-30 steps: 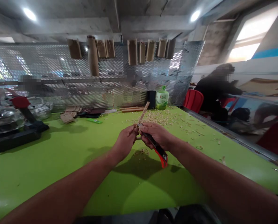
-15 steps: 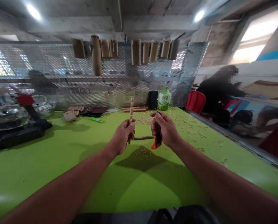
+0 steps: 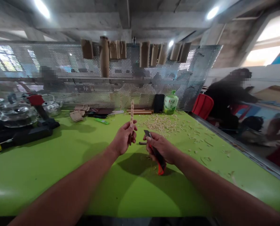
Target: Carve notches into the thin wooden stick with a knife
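My left hand [image 3: 124,138] is closed round a thin pale wooden stick [image 3: 131,112] that stands nearly upright above the green table [image 3: 60,169]. Just to its right, my right hand [image 3: 161,147] grips a utility knife [image 3: 157,155] with a black and red handle, its blade end pointing up and left toward the stick. The two hands are a short gap apart. A small dark rod [image 3: 142,143] lies on the table between them. Wood shavings [image 3: 163,122] lie scattered beyond the hands.
A green bottle [image 3: 170,103] and a dark box [image 3: 158,103] stand by the perforated metal screen [image 3: 107,78]. Wooden strips [image 3: 140,111] and a green lighter [image 3: 101,121] lie at the back. Glassware and a black device [image 3: 24,125] sit left. A person [image 3: 226,94] sits right.
My right hand has lowered and tilted the knife, from upright level with the stick to slanted near the table. My left hand has kept the stick nearly upright.
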